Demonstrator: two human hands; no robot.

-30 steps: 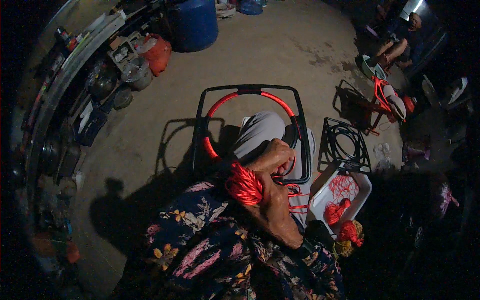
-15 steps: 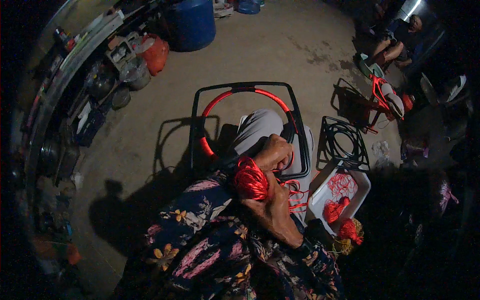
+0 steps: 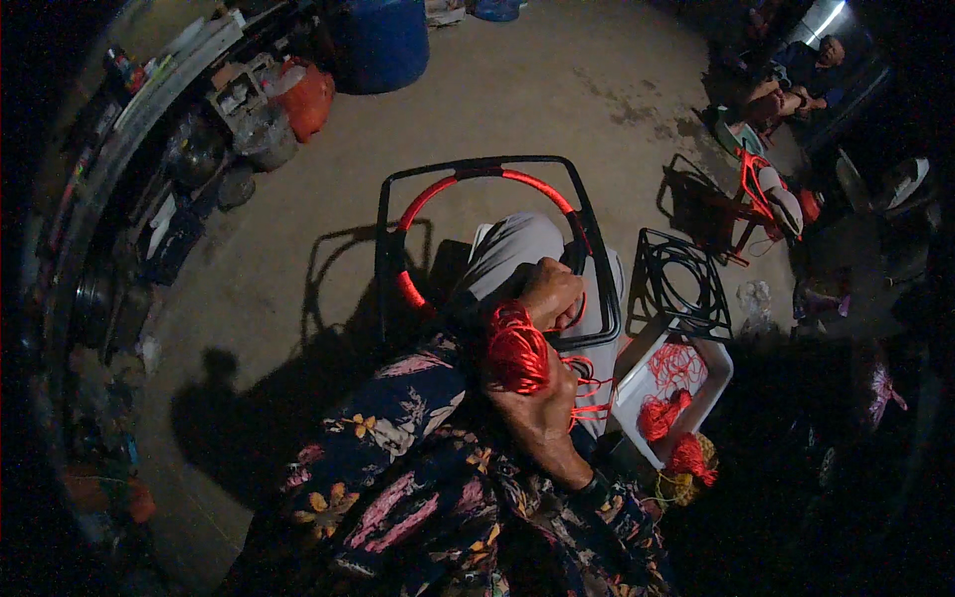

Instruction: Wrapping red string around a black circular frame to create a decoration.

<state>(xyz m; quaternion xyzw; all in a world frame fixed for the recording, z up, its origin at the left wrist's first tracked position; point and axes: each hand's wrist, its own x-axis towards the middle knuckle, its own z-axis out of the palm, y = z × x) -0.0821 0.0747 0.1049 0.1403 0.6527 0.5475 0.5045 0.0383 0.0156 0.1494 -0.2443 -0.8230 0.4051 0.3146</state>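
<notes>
A black rectangular frame (image 3: 480, 160) with a round ring inside it rests against my lap. Glossy red cord (image 3: 425, 202) is wrapped around stretches of the ring, with black sections between. My left hand (image 3: 549, 292) is closed in a fist on the ring's lower right part, over my grey trouser leg. Just below it, my right hand (image 3: 542, 403) holds a bundle of red cord (image 3: 517, 350), fingers mostly hidden behind the bundle. Loose loops of red cord (image 3: 589, 383) hang to the right of this hand.
A white tray (image 3: 718, 380) at my right holds red cord, with a red and yellow bundle (image 3: 689, 463) beside it. Another black frame (image 3: 683, 284) lies beyond. A person (image 3: 796, 85) sits at the far right. A blue barrel (image 3: 378, 45) and an orange bag (image 3: 306, 99) stand far left.
My right hand and the cord bundle have shifted slightly right and turned. My left hand keeps its place on the ring. The seated person at the far right has raised their upper body.
</notes>
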